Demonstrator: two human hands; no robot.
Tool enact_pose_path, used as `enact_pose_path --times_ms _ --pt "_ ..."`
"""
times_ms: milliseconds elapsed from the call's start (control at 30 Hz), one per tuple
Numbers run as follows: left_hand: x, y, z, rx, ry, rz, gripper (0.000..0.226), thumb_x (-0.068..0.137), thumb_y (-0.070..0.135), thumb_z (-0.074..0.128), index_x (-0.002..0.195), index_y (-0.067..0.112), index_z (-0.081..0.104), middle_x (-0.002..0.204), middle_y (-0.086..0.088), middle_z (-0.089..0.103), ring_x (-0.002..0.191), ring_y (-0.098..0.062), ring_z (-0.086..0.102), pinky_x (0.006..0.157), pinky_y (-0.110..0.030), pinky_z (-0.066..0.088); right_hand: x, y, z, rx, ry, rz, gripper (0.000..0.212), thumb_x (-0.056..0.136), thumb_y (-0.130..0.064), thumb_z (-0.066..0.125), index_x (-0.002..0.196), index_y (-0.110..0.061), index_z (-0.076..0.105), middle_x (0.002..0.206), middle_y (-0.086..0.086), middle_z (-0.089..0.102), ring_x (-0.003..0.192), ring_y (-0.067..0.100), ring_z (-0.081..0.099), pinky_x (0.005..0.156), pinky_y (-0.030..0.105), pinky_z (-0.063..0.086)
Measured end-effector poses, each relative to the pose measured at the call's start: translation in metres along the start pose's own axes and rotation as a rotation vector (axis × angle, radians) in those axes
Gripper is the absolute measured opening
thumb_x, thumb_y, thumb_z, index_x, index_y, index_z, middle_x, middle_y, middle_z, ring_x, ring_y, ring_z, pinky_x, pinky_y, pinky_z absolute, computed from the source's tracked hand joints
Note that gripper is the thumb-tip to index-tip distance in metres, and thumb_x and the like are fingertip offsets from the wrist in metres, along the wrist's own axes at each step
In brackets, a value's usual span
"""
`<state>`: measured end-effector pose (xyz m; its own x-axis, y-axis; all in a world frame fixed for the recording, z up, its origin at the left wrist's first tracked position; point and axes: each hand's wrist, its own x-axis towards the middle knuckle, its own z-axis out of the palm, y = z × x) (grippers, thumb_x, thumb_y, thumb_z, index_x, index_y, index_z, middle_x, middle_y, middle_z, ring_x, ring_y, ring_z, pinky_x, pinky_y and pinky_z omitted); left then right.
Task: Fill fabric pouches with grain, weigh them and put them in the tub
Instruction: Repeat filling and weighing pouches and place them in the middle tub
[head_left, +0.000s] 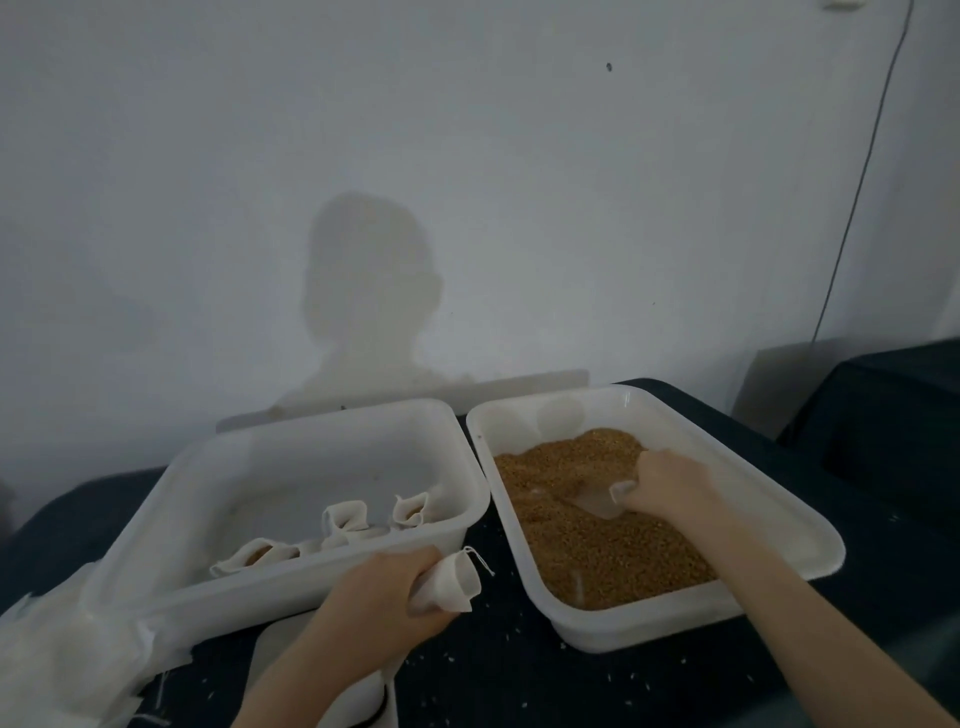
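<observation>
dark tabletop (519, 675), grain-flecked | white wall (467, 156) | left hand (384, 597) grip clutches pouch (452, 582) | right hand (665, 483) grip holds scoop (597, 501)

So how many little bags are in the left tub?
3 pouches line the near wall of the left tub: one at left, one in the middle, one at right. That wall may hide others.

Two white plastic tubs stand side by side on the table: the left tub (291, 587) and the right tub (779, 525). Three filled pouches lie in the left one (counted along its near wall): one (254, 555), a second (345, 522), a third (411, 509). A fourth pouch (449, 579) sits outside it. One clear scoop (597, 503). Two hands: left (379, 597), right (662, 480).
</observation>
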<state>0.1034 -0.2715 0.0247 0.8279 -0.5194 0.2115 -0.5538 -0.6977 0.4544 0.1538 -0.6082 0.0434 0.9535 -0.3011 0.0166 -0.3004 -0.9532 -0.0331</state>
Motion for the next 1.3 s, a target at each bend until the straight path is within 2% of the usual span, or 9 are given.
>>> enact_pose_path --times_ms 133,267,367,533,733,900,1033,1167,1300 --pt "-0.002 0.001 0.001 0.002 0.028 0.011 0.026 0.077 0.056 0.057 0.068 0.032 0.049 0.068 0.016 0.058 0.067 -0.001 0.055 0.059 -0.014 0.043 0.015 -0.025 0.016 0.084 -0.087 -0.055 0.026 0.097 -0.031 0.045 0.093 -0.009 0.058 0.098 0.007 0.062 0.088 0.023 0.062 0.077 0.033 0.052" --pt "-0.003 -0.004 -0.002 0.040 0.061 0.041 0.031 0.080 0.055 0.055 0.072 0.026 0.052 0.070 0.009 0.058 0.069 -0.007 0.056 0.067 -0.022 0.048 0.024 -0.028 0.027 0.265 -0.165 -0.116 0.031 0.102 -0.031 0.041 0.090 -0.007 0.056 0.088 0.007 0.059 0.083 0.020 0.057 0.071 0.031 0.048" --pt "-0.005 -0.008 -0.005 -0.008 0.014 0.002 0.027 0.076 0.054 0.057 0.078 0.027 0.057 0.077 0.010 0.062 0.073 -0.006 0.058 0.067 -0.022 0.049 0.022 -0.020 0.027 0.344 -0.100 -0.131 0.036 0.101 -0.041 0.039 0.096 -0.010 0.056 0.095 0.006 0.062 0.086 0.022 0.059 0.084 0.038 0.050" --pt "-0.006 -0.009 -0.004 -0.018 -0.003 0.006 0.025 0.077 0.056 0.057 0.078 0.030 0.055 0.075 0.013 0.060 0.072 -0.004 0.058 0.070 -0.022 0.050 0.019 -0.011 0.022 0.296 0.048 0.019 0.025 0.097 -0.037 0.042 0.088 -0.019 0.056 0.097 0.004 0.064 0.089 0.023 0.062 0.084 0.039 0.053" --pt "-0.010 -0.014 0.000 0.125 0.001 0.004 0.026 0.080 0.056 0.058 0.095 0.034 0.055 0.075 0.019 0.052 0.072 -0.001 0.050 0.070 -0.017 0.043 0.019 -0.006 0.001 0.059 0.120 0.143 0.017 0.083 -0.032 0.053 0.088 -0.017 0.057 0.072 -0.003 0.050 0.075 0.017 0.056 0.063 0.027 0.047" --pt "-0.004 -0.004 -0.001 0.027 0.019 0.067 0.012 0.081 0.054 0.052 0.073 0.048 0.046 0.073 0.016 0.055 0.073 0.001 0.055 0.068 -0.011 0.042 0.025 -0.013 -0.015 -0.015 0.063 0.159 0.020 0.085 -0.031 0.052 0.071 -0.017 0.047 0.070 -0.003 0.049 0.060 0.013 0.045 0.056 0.026 0.036" --pt "-0.006 -0.011 0.010 0.131 -0.047 -0.025 0.027 0.082 0.055 0.057 0.101 0.036 0.055 0.094 0.014 0.062 0.086 -0.005 0.057 0.077 -0.016 0.044 0.035 -0.030 0.005 0.064 -0.016 0.118 0.012 0.090 -0.020 0.049 0.091 -0.014 0.059 0.087 -0.001 0.059 0.076 0.016 0.056 0.065 0.027 0.045" --pt "-0.006 -0.022 0.015 0.181 -0.075 -0.045 0.044 0.083 0.055 0.056 0.118 0.029 0.053 0.096 0.017 0.055 0.089 -0.004 0.053 0.082 -0.015 0.041 0.041 -0.036 0.025 0.206 -0.095 0.090 0.027 0.096 -0.010 0.042 0.113 -0.007 0.062 0.113 0.008 0.064 0.096 0.023 0.063 0.079 0.032 0.053" --pt "-0.008 -0.025 0.012 0.145 -0.040 -0.059 0.042 0.081 0.056 0.058 0.116 0.031 0.055 0.086 0.018 0.052 0.080 -0.002 0.050 0.078 -0.017 0.043 0.045 -0.026 0.028 0.306 -0.078 0.032 0.023 0.102 -0.024 0.040 0.092 -0.009 0.053 0.099 0.010 0.063 0.095 0.027 0.064 0.082 0.034 0.051"
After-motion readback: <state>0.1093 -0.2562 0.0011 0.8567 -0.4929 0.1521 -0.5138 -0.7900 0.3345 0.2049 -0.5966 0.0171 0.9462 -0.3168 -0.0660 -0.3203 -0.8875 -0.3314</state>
